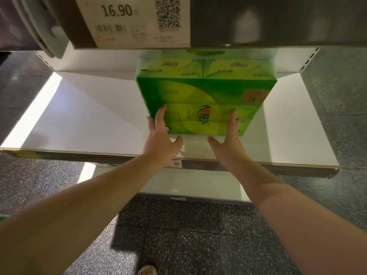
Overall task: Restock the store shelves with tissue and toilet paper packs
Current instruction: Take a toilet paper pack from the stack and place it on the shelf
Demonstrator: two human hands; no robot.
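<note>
Green tissue pack sits on the white shelf, nearer its back edge, a bit right of center. Left hand & right hand both flat on its front face, fingers straight, not gripping. Pack's long axis runs w/ the shelf front; it lies straight ahead, so prob a push back.

One head-worn wide-angle camera looked forward and steeply down, close to a white shelf, its upper edge crowded by the price label overhead and speckled floor below.
</note>
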